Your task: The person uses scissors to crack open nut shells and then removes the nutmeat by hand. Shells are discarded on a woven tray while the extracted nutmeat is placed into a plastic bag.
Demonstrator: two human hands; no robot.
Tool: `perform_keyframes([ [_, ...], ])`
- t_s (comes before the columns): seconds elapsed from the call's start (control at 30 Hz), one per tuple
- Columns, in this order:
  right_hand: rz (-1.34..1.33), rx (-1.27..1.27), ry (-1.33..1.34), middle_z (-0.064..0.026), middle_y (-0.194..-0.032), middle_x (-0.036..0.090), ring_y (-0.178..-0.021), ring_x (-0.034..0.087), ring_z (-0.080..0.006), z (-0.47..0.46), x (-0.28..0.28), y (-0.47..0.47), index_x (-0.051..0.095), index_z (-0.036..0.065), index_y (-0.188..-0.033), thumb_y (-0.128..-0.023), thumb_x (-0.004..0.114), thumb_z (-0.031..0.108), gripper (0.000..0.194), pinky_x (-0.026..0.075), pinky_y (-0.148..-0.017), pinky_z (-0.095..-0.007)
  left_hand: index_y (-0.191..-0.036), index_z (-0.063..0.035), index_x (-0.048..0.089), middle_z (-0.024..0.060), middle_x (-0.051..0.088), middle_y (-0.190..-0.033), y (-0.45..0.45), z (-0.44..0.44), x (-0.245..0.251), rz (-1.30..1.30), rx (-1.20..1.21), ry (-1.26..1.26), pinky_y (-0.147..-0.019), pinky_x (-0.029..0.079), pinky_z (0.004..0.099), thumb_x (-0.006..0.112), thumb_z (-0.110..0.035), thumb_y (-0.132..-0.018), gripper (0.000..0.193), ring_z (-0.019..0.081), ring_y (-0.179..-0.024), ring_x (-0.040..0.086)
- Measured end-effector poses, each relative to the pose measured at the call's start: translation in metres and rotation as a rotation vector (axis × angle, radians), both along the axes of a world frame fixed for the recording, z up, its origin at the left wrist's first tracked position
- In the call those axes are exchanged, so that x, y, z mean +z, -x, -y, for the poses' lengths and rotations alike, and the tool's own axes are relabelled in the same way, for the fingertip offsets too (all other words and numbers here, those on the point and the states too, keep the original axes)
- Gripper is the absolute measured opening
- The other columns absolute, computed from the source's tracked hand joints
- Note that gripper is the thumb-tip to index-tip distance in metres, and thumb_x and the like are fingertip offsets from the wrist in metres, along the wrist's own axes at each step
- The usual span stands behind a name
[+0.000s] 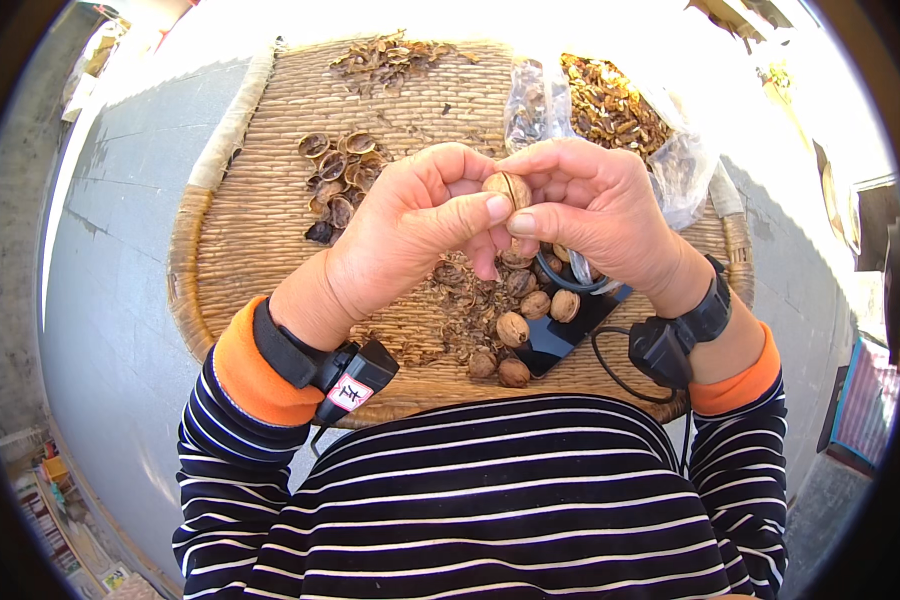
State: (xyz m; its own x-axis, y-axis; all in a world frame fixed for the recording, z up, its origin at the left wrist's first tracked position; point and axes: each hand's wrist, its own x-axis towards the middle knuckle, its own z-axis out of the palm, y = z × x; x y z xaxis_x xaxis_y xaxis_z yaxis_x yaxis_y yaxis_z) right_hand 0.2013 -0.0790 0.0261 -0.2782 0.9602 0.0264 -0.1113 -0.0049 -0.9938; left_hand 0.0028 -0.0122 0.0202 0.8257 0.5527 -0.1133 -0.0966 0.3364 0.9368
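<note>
A walnut [507,189] with a dark crack along its seam is pinched between both hands above the wicker table. My left hand [427,217] grips its left side, thumb on the shell. From the right, my right hand [596,206] holds it with thumb and forefinger. Below the hands lie several whole walnuts [512,328], some on a dark flat panel [555,337]. Shell crumbs [469,315] are scattered beside them. Partly hidden under my right hand is a blue-grey rim [570,281] with walnuts and clear plastic at it.
Empty half shells [337,169] are heaped left of the hands on the wicker table [270,262]. Dark shell scraps [394,60] lie at the far edge. A clear plastic bag [679,176] of walnut kernels [607,105] stands far right. A black cable [607,364] hangs from the right wrist device.
</note>
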Motion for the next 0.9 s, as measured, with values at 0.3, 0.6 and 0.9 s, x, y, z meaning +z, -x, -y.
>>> perform_keyframes([
  [0.3,0.139,-0.036,-0.197,-0.0065,-0.089,0.065,-0.081,0.064,-0.0087,0.0019,-0.0115,0.0077,0.060,-0.004,-0.108,-0.085,0.065,-0.003,0.024,0.054,-0.071,-0.0214,-0.109,0.0021,0.060,0.0089,0.066,-0.090,0.0001,0.0002,-0.0073,-0.063,0.069,-0.042,-0.065,0.055,0.0275,0.065,-0.012,-0.090,0.024,0.0160,-0.071,0.065],
  [0.6,-0.002,-0.081,-0.147,-0.0098,-0.094,0.066,-0.085,0.066,-0.0126,0.0054,-0.0088,0.0092,0.057,-0.005,-0.112,-0.085,0.064,-0.005,0.028,0.056,-0.075,-0.0246,-0.106,0.0017,0.060,0.0085,0.066,-0.089,0.0005,0.0021,-0.0065,0.090,0.104,0.012,-0.066,0.055,0.0271,0.064,-0.009,-0.091,0.020,0.0150,-0.071,0.065],
  [0.9,-0.021,-0.166,-0.159,-0.0093,-0.095,0.065,-0.087,0.066,-0.0128,0.0039,-0.0108,0.0121,0.055,-0.005,-0.113,-0.085,0.063,-0.007,0.029,0.056,-0.079,-0.0260,-0.105,0.0021,0.059,0.0091,0.066,-0.090,-0.0026,0.0023,-0.0083,0.089,0.183,0.005,-0.070,0.055,0.0264,0.065,-0.006,-0.089,0.018,0.0151,-0.075,0.065],
])
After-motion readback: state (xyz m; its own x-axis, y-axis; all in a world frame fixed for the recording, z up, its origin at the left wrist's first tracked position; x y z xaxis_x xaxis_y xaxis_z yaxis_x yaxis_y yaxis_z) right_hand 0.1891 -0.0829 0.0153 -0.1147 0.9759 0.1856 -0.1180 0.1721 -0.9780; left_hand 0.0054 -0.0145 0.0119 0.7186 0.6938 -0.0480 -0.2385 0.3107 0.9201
